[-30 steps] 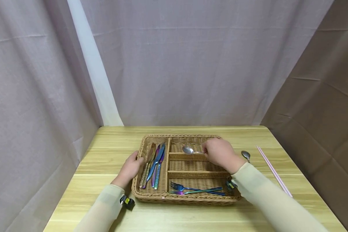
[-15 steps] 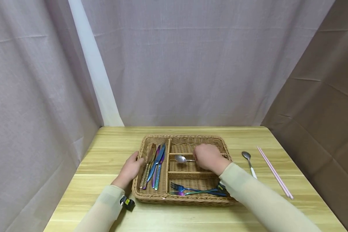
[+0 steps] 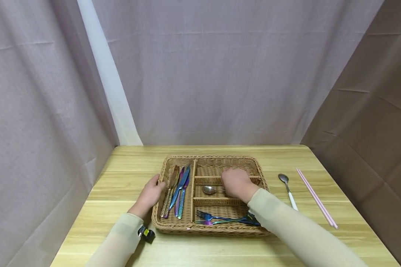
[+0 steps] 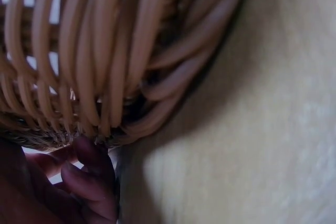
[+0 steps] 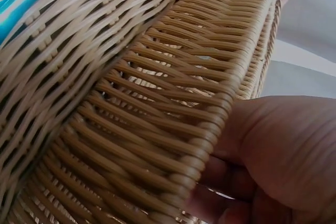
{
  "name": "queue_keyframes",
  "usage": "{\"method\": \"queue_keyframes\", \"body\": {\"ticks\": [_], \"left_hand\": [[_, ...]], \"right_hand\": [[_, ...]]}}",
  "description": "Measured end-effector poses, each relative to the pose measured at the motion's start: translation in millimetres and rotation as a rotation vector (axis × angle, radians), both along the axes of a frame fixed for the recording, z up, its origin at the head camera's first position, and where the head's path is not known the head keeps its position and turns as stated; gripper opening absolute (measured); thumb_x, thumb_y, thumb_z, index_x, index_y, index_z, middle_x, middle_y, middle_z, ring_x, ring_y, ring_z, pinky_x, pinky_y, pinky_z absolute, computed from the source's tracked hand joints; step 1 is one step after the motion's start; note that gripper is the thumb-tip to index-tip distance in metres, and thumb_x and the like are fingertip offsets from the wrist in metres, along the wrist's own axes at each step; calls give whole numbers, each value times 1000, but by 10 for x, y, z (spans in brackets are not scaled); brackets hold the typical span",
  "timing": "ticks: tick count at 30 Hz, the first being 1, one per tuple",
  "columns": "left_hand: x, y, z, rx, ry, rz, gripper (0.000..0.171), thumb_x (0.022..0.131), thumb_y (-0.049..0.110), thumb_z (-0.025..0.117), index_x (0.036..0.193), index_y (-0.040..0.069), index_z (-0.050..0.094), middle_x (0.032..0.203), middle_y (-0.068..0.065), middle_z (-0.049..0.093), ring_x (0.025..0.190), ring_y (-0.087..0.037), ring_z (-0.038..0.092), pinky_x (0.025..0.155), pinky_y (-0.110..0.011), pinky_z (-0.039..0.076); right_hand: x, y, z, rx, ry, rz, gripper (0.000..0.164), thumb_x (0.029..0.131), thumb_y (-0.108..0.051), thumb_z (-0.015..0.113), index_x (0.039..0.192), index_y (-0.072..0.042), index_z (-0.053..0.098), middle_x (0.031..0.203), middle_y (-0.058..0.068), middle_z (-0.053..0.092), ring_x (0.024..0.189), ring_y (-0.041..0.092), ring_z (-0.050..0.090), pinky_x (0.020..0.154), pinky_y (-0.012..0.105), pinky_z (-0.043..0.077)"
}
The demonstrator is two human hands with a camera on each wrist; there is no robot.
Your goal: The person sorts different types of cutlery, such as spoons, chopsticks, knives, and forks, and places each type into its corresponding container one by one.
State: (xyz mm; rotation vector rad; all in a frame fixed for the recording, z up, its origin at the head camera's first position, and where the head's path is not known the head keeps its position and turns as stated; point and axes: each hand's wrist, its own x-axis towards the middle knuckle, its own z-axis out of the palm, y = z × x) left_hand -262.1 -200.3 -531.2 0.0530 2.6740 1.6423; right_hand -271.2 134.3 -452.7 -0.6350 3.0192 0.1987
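Observation:
In the head view a divided wicker basket [image 3: 220, 230] stands on the table. My left hand [image 3: 150, 192] holds its left rim, the thumb over the edge; the left wrist view shows the fingers [image 4: 86, 179] against the outer weave. My right hand [image 3: 236, 183] reaches down into the middle right compartment with curled fingers. A metal spoon's bowl [image 3: 208, 190] lies low there, left of that hand, while its handle is hidden by the hand. In the right wrist view a woven divider [image 5: 173, 103] covers the fingertips of the right hand [image 5: 283, 156].
Several knives [image 3: 178, 193] lie in the left compartment. Forks [image 3: 220, 218] lie in the front one. Right of the basket are a white-handled spoon [image 3: 289, 191] and pink chopsticks [image 3: 316, 198] on the wooden table [image 3: 120, 170]. Curtains [image 3: 220, 81] hang behind and at both sides.
My right hand has moved left and down from the back divider with the spoon, lowering it into the middle compartment. The sleeve no longer covers the white-handled spoon. My left hand has stayed put.

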Motion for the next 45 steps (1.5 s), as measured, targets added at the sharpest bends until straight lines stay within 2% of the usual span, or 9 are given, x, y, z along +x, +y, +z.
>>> {"method": "queue_keyframes", "body": {"ticks": [7,16,23,28,32,36,39,41,45], "left_hand": [[-17,-7,5,-6,0,-4,47,110,20,54,153,1,56,143,-24,66,130,-43,63,116,-62,46],[-47,-5,6,-13,5,-3,46,110,19,55,152,1,57,142,-23,67,128,-41,64,115,-62,47],[-41,10,41,-8,12,-4,45,110,19,54,151,1,58,140,-23,67,125,-40,65,114,-62,48],[-39,19,64,-1,14,-10,45,110,19,54,152,1,58,142,-23,67,129,-41,63,116,-62,46],[-28,8,69,1,17,-12,47,111,20,53,154,1,56,145,-24,65,131,-43,62,117,-64,45],[16,-10,44,11,-5,-4,49,110,20,54,155,1,55,145,-25,65,130,-43,63,116,-64,46],[44,-14,35,3,-12,6,48,110,19,55,154,1,57,144,-24,66,129,-42,64,115,-64,46],[48,-8,33,-4,-8,8,47,109,19,55,152,1,58,142,-24,67,128,-42,64,115,-64,46],[37,8,23,-10,-1,6,46,110,20,54,151,1,58,142,-24,67,128,-42,63,116,-64,46]], "right_hand": [[-60,-33,-111,49,41,17,30,96,-2,72,70,-14,61,66,2,59,59,16,54,51,42,58],[-106,-31,-180,65,34,16,26,97,-3,72,74,-14,65,69,2,61,60,16,50,53,40,57],[-116,-12,-171,60,6,7,26,97,-2,73,75,-13,65,69,2,61,60,16,48,52,38,54],[-114,12,-164,43,2,2,23,97,-2,73,77,-13,67,70,2,63,61,17,50,54,39,56],[-89,32,-151,-9,-3,3,33,97,-6,75,70,-16,59,65,-1,56,58,15,45,53,35,51],[-22,94,-105,-132,-12,28,55,94,-16,84,58,-21,43,54,-8,37,53,12,31,48,30,33],[9,192,-31,-231,-18,38,60,94,-15,82,56,-23,36,54,-9,24,52,11,22,48,29,22],[9,292,41,-277,-18,18,54,96,-15,79,58,-24,42,56,-11,28,53,10,25,50,29,23],[2,554,218,-369,29,-44,32,100,-18,75,70,-23,63,63,-9,51,56,12,44,55,33,39]]}}
